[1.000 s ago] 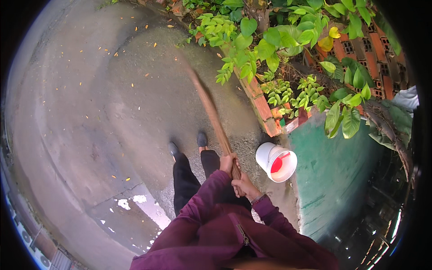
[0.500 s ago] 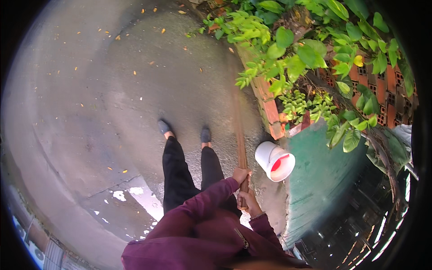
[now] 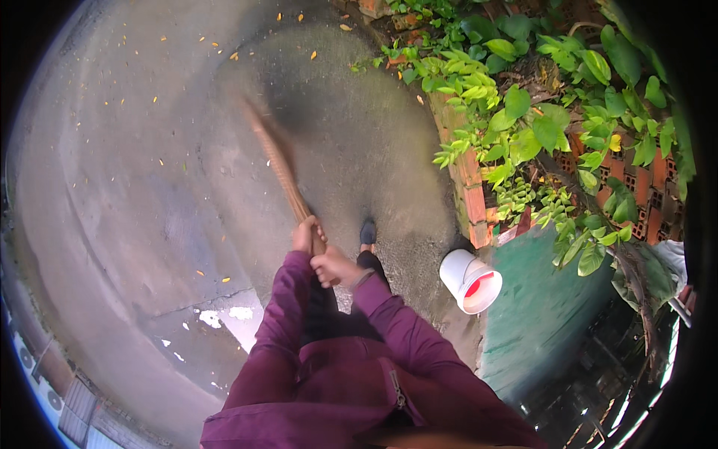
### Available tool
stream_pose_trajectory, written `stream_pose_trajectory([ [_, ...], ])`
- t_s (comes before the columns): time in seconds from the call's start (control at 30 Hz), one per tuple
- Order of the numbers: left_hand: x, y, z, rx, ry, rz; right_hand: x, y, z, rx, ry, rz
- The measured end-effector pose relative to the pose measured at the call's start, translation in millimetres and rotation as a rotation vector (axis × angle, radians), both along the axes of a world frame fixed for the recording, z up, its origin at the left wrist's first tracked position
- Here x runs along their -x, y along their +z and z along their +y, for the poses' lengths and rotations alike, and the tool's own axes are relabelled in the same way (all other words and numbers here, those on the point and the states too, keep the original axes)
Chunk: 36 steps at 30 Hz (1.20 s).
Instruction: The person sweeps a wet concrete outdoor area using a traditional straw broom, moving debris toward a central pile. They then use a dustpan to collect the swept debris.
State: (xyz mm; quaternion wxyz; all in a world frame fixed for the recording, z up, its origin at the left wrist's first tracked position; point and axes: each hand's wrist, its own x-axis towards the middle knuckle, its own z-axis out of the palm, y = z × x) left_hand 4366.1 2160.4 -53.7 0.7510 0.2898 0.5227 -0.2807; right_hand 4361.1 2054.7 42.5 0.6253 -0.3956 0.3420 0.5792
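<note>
A long brown stick bundle [image 3: 277, 161] is being gripped by both hands, its blurred far end being pointed ahead and leftward of them over the ground [image 3: 187, 194]. The left hand [image 3: 305, 235] is being closed around it farther forward; its near end is being clasped by the right hand [image 3: 335, 268]. Steadier control is probably being given by firm, slightly spaced fists. Ample clearance should be left for the white bucket [image 3: 458, 273], standing to the hands' right.
</note>
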Motion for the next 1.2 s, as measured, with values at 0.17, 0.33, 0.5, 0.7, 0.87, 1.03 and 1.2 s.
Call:
stream_pose_trajectory([
  [0.17, -30.8, 40.0, -37.8, -0.232, 0.053, -0.115, -10.1, 18.8, -45.9, -0.02, -0.01, -0.271],
  [0.33, -33.8, 33.6, -111.8, 0.549, -0.027, -0.072, 5.1, 41.8, -66.1, 0.536, -0.102, -0.355],
  [0.5, -113.5, -49.2, -196.2, 0.756, -0.325, -0.082, -74.9, -27.7, -115.2, 0.685, -0.235, -0.283],
  [0.7, -72.4, -52.3, -185.1, 0.489, -0.265, -0.117, -35.9, -43.8, -132.6, 0.597, 0.108, -0.537],
  [0.87, -12.7, 17.6, -248.7, 0.193, 0.017, -0.077, 13.7, 39.3, -222.0, 0.378, -0.047, -0.251],
  [1.03, -55.0, -18.3, -275.0, 0.725, -0.14, -0.138, -15.0, -17.1, -219.6, 0.588, -0.098, -0.673],
  [1.2, -82.9, -77.1, -237.3, 0.794, -0.132, -0.074, -47.8, -69.0, -180.9, 0.564, 0.024, -0.226],
])
